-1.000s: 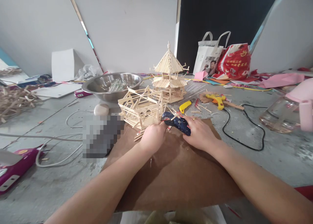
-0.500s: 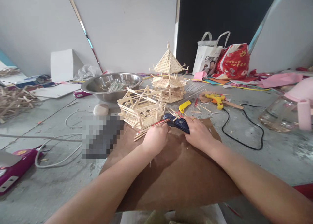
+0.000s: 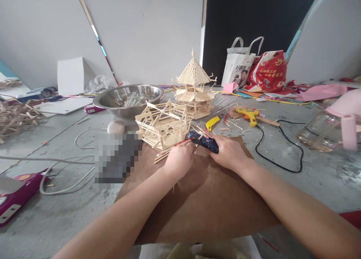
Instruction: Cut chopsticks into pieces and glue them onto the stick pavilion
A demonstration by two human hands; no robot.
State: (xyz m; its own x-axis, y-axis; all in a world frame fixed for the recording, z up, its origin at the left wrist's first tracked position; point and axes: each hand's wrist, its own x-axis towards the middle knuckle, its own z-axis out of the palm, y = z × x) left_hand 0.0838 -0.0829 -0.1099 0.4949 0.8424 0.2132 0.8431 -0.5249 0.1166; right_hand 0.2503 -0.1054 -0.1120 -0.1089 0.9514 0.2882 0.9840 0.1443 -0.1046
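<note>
At the far edge of the brown board [image 3: 208,208], the right hand [image 3: 229,152] closes round the blue tool [image 3: 210,143], probably for steadiness; the left hand [image 3: 179,159] curls its fingers, holding what I cannot tell.

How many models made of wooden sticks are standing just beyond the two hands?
2: a roofless frame just beyond the left hand, and a tower with a pointed roof behind it to the right. Small ones behind them could be hidden.
</note>
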